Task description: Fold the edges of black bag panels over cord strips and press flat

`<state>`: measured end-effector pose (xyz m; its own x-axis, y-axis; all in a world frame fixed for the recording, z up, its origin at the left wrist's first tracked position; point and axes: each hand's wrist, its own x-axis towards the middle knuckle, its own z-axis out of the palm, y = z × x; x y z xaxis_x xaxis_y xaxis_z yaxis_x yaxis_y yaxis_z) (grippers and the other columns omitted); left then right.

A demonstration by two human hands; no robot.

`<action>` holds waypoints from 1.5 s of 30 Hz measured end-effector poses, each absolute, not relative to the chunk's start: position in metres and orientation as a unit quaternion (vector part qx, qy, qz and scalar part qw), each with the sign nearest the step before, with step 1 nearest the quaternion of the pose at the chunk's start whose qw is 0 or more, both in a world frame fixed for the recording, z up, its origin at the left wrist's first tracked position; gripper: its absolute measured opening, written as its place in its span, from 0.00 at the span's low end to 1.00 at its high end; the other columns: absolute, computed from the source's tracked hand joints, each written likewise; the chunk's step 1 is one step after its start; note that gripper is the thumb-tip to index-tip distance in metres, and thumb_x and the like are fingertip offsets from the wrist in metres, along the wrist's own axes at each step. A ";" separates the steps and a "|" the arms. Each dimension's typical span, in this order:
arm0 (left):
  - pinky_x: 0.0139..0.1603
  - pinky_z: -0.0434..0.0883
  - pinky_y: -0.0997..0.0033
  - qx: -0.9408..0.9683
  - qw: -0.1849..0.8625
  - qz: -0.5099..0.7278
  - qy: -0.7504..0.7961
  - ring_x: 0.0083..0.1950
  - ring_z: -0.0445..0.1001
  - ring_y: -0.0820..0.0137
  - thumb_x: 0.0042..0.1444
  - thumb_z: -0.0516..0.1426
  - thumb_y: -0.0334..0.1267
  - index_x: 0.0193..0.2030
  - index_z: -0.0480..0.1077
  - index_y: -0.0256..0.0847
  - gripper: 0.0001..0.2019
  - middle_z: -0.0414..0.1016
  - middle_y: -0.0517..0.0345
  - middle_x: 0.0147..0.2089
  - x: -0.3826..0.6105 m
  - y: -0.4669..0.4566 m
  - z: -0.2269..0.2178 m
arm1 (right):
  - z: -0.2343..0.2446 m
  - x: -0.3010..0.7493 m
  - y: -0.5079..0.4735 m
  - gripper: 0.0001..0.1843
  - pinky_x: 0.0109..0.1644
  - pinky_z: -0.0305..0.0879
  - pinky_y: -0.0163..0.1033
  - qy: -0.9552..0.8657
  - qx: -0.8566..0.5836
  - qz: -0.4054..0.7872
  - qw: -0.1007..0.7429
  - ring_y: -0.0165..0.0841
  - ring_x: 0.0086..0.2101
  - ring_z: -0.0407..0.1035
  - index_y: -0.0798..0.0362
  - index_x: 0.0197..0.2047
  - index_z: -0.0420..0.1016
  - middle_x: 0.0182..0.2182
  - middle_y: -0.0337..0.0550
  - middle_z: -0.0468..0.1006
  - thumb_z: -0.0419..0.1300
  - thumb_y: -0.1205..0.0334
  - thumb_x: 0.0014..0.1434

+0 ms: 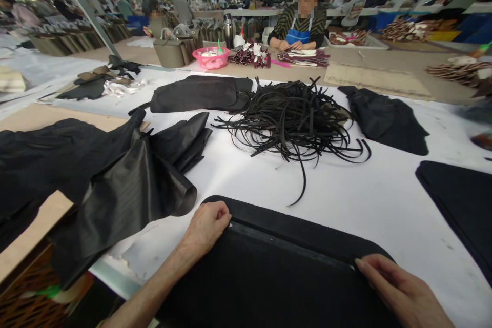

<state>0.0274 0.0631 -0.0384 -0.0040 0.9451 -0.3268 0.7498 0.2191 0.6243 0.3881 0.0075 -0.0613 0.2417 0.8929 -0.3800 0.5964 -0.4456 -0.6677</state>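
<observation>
Black panel [277, 282] seems part-worked; left hand [208, 224] and right hand [397, 283] pinch at it, exactly what unclear; strips [294, 118] lie unattached.

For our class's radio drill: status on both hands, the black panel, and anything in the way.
Left hand, right hand on black panel, near its far corners. Panel's near edge out of frame. Black strips beyond, apart from panel.

A wide black panel [284, 287] lies broadside on the white tabletop [238, 174], its far edge slanting nearer from left to right. The far corners are rounded, the surface matte; a straight ridge [292, 247] with faint pale smears runs alongside that edge. The near end is out of view
</observation>
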 end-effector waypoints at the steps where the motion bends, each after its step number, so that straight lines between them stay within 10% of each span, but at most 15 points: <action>1: 0.26 0.54 0.73 0.611 0.353 0.135 0.696 0.24 0.62 0.73 0.49 0.50 0.34 0.23 0.64 0.41 0.07 0.62 0.66 0.19 0.027 0.063 -0.039 | -0.063 0.389 0.007 0.24 0.29 0.64 0.35 -0.482 -0.759 0.398 0.182 0.37 0.27 0.68 0.48 0.28 0.72 0.22 0.37 0.73 0.55 0.34 0.48; 19: 0.27 0.58 0.70 0.721 0.146 -0.032 0.677 0.31 0.71 0.66 0.61 0.42 0.35 0.37 0.61 0.44 0.09 0.70 0.61 0.29 0.041 0.049 -0.039 | -0.048 0.374 0.013 0.17 0.24 0.48 0.34 -0.485 -0.748 0.399 0.216 0.28 0.22 0.53 0.52 0.24 0.64 0.18 0.32 0.56 0.52 0.47 0.55; 26: 0.50 0.67 0.65 0.862 0.002 -0.025 0.506 0.49 0.69 0.64 0.52 0.44 0.19 0.45 0.71 0.36 0.21 0.72 0.49 0.48 0.041 0.034 -0.052 | -0.052 0.369 0.012 0.16 0.25 0.50 0.34 -0.490 -0.779 0.334 0.206 0.30 0.22 0.56 0.50 0.22 0.62 0.17 0.33 0.59 0.51 0.49 0.55; 33: 0.48 0.68 0.60 0.865 -0.079 -0.094 0.486 0.46 0.69 0.61 0.44 0.48 0.15 0.62 0.55 0.57 0.40 0.70 0.49 0.48 0.050 0.016 -0.059 | -0.045 0.365 0.013 0.14 0.27 0.51 0.34 -0.508 -0.786 0.306 0.175 0.30 0.24 0.59 0.51 0.24 0.64 0.19 0.33 0.62 0.49 0.54 0.57; 45: 0.41 0.68 0.58 0.871 -0.102 -0.118 0.466 0.38 0.68 0.60 0.45 0.46 0.18 0.61 0.58 0.53 0.36 0.69 0.49 0.41 0.058 0.022 -0.057 | -0.045 0.360 0.013 0.11 0.26 0.47 0.35 -0.520 -0.809 0.239 0.136 0.30 0.23 0.60 0.50 0.23 0.62 0.18 0.34 0.65 0.50 0.60 0.57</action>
